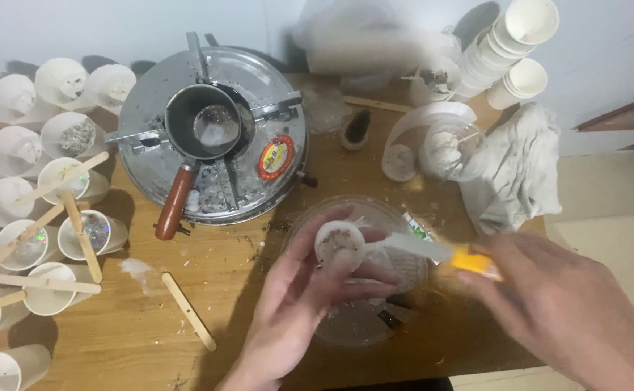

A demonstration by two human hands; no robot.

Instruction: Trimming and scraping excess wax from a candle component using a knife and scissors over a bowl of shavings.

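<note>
At the near edge of the wooden bench (223, 289), the left hand (299, 304) curls its fingers around a small round white wax disc (339, 242), gripping it by the rim with its speckled face turned up, just above a clear round plastic bowl (364, 318). The right hand (548, 304), closed and blurred, holds the orange handle of a slim utility knife (433, 251), whose pale blade reaches left and meets the edge of the disc between thumb and fingertips. A flat wooden stick (188, 311) lies loose on the bench left of the hands. Farther left, white paper cups (45, 289) crowd the bench edge, several with sticks laid across their mouths. Beyond the hands sits a round silver metal hotplate (266, 94) carrying a small dark metal pot with a brown wooden handle (201, 130), pale melt inside it. To the right, a crumpled grey cloth (520, 174) lies beside a clear plastic container (447, 148). Stacked white paper cups (512, 51) lean against the wall at the far right.
</note>
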